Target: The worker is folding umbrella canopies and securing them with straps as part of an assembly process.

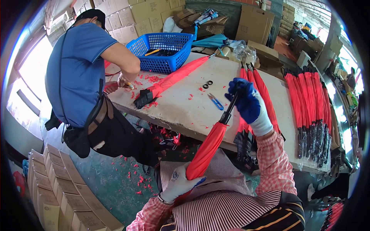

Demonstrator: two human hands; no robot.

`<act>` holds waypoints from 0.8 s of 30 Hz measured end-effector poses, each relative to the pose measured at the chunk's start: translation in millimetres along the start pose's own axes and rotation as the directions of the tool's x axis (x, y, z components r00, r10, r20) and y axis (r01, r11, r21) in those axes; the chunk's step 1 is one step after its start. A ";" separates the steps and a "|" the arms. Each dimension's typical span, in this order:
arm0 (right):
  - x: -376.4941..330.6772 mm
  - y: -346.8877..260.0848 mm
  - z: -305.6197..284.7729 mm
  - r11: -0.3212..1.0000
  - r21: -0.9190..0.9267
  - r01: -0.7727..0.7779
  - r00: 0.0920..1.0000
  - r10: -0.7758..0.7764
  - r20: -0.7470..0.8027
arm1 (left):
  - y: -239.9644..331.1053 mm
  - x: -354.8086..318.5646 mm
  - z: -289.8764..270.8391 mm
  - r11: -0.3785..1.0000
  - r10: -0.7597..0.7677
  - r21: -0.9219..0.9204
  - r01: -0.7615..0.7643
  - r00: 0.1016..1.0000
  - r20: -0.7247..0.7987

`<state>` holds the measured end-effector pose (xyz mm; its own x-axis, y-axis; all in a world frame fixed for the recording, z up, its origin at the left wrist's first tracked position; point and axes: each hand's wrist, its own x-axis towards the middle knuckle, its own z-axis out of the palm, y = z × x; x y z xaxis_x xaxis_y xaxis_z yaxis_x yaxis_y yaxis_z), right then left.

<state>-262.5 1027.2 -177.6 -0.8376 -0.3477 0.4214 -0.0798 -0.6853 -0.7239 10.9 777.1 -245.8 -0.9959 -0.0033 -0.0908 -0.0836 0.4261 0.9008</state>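
**Both hands clamped on one furled red umbrella**

You are holding a furled red umbrella [208,148] slantwise in front of your chest, its black shaft rising up and away from you toward the tabletop [185,109]. Your left hand [180,184], in a white glove, is sitting low and close to your body, its fingers wrapping around the lower end of the red canopy. Your right hand [246,102], in a blue-palmed glove with a white cuff, is raised higher and farther out, forearm bending up from the elbow in a pink checked sleeve, and it is closing around the top of the black shaft. The two hands are well apart, one at each end of the umbrella.

Just beyond your right hand, a few more red umbrellas [266,96] are lying on the tabletop, and a larger row of red umbrellas [310,104] is resting farther to its right. To the left of that hand, small blue scissors [216,102] and two black rings [208,84] are lying. Farther left, another person [81,73] in a blue shirt is bending over the tabletop near a blue basket [163,50].
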 end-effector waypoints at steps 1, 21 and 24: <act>-10.3 2.6 3.9 0.992 0.110 -0.063 0.998 0.063 0.009 | -6.5 0.7 2.6 1.000 0.000 0.009 0.000 1.000 0.003; -34.9 56.9 -115.8 0.411 -0.840 -0.354 0.926 0.281 -0.253 | -82.9 47.1 26.0 0.297 0.346 -0.577 0.760 0.478 0.807; -55.1 104.4 -125.4 0.126 -0.952 -0.279 0.939 0.244 -0.243 | -87.1 47.2 15.0 0.336 0.270 -0.664 0.668 0.607 0.747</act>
<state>-292.5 1055.1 -344.9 -0.9372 -0.3379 0.0866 -0.2908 0.6196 -0.7291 -28.2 753.3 -334.9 -0.6005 0.7891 -0.1290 -0.7168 -0.4598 0.5242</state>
